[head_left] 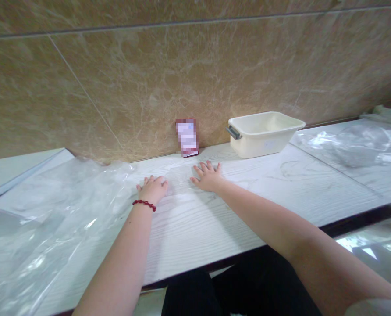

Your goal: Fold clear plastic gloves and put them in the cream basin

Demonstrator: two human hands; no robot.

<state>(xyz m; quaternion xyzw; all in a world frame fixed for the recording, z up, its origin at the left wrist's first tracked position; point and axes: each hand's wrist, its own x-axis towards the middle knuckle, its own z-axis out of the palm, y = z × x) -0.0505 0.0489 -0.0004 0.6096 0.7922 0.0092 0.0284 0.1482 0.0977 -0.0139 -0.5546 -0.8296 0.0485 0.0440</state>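
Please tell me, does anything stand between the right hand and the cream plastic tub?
Nothing visible does. Between the right hand, flat with spread fingers, and the cream plastic tub, only the white tabletop shows. The phone-like object by the wall is left of that path.

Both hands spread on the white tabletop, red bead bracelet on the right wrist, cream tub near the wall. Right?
One error: the head view shows the red bead bracelet on the wrist of the left hand, not the right hand. Both hands spread on the white tabletop and cream tub near the wall: correct.
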